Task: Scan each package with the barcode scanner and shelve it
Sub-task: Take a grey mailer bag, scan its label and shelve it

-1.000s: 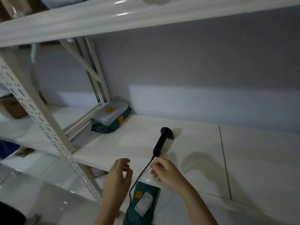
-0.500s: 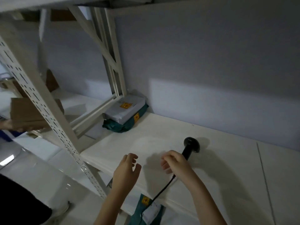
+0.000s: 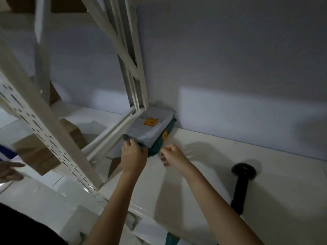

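Two soft packages are stacked in the back left corner of the white shelf (image 3: 203, 170): a grey package (image 3: 150, 126) with a yellow sticker lies on a green package (image 3: 163, 140). My left hand (image 3: 133, 154) grips the near left corner of the stack. My right hand (image 3: 174, 154) hovers just right of the stack's near edge, fingers curled and holding nothing. The black barcode scanner (image 3: 242, 181) lies on the shelf to the right, away from both hands. A corner of another green package (image 3: 170, 238) shows below the shelf edge.
White perforated uprights (image 3: 53, 138) and diagonal braces (image 3: 122, 41) frame the shelf's left end. Cardboard boxes (image 3: 35, 152) sit on the neighbouring shelf to the left. Another person's hand (image 3: 8, 171) shows at the left edge. A grey wall backs the shelf.
Both hands have moved forward and left from near the scanner to the stacked packages; my left hand now grips the stack. The view has swung left, leaving the scanner at right.
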`<state>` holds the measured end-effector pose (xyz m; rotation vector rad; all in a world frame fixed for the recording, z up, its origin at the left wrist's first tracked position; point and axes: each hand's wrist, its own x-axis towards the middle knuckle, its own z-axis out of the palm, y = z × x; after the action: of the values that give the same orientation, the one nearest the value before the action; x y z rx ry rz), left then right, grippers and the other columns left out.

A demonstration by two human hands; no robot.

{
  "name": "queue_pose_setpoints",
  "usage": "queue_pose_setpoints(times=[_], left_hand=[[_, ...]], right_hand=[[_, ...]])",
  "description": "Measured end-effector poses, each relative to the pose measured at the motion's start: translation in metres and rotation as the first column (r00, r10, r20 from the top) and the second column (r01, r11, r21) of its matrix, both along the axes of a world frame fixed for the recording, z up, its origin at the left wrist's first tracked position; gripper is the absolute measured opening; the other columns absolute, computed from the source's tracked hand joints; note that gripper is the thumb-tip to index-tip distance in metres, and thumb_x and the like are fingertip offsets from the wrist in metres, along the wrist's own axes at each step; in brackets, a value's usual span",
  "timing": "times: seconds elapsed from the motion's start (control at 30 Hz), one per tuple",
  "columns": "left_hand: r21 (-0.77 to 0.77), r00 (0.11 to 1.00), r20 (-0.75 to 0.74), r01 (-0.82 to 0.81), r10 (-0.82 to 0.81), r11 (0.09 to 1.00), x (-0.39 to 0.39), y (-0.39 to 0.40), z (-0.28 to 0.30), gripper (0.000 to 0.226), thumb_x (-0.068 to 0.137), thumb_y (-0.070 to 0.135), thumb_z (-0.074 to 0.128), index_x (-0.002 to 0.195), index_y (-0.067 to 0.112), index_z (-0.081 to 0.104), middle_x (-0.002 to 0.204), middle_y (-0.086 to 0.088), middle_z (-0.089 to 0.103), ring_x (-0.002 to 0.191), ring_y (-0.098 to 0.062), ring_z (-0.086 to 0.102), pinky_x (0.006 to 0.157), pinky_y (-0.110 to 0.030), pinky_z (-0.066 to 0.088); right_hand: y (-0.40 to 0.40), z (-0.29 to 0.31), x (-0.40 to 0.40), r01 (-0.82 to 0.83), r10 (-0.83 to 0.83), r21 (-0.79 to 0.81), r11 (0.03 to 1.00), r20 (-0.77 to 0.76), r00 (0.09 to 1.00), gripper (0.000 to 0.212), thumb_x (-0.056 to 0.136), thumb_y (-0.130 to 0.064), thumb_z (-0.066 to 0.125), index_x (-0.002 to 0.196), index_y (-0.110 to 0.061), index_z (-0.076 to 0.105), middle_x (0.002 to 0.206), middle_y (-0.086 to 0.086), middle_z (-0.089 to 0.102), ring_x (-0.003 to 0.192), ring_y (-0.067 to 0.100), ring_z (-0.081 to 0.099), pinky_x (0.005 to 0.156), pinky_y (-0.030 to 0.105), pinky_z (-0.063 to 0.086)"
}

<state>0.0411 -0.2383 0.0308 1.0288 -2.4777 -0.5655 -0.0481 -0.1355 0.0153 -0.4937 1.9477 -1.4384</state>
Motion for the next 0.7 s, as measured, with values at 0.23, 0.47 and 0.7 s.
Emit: queue_pose_setpoints(times=[0.23,0.47,0.7], left_hand=[[-0.077,0.966,0.248,0.087,-0.066,0.993,-0.039,-0.066,-0.004,0.046,0.096,0.019,0.035,0.132,-0.009,0.035,0.137,-0.027,0.041,0.128,-0.041,0.037,0.105,-0.045,0.034],[-0.093,0.923,0.365,0.164,-0.12,0.982,-0.06,-0.095,-0.012,0.049,0.097,0.026,0.03,0.133,-0.007,0.04,0.138,-0.026,0.041,0.128,-0.043,0.036,0.11,-0.045,0.028],[-0.123,0.944,0.251,0.25,-0.214,0.96,-0.045,-0.083,-0.018,0.038,0.098,0.023,0.032,0.123,0.001,0.05,0.124,-0.017,0.052,0.118,-0.035,0.046,0.098,-0.039,0.04]], right_hand=[[-0.074,0.002,-0.017,0.178,-0.178,-0.011,0.984,0.022,0.984,0.035,0.089,-0.027,0.05,0.118,-0.008,0.05,0.106,0.018,0.059,0.097,0.028,0.059,0.083,0.039,0.05],[-0.104,-0.015,-0.032,0.353,-0.355,0.119,0.928,-0.006,0.935,0.025,0.088,-0.032,0.048,0.092,-0.008,0.051,0.087,0.011,0.055,0.077,0.025,0.056,0.064,0.029,0.044],[-0.106,-0.03,-0.033,0.393,-0.391,-0.013,0.919,0.083,0.917,0.045,0.088,-0.035,0.054,0.125,-0.01,0.049,0.117,0.01,0.061,0.1,0.022,0.062,0.076,0.024,0.054]])
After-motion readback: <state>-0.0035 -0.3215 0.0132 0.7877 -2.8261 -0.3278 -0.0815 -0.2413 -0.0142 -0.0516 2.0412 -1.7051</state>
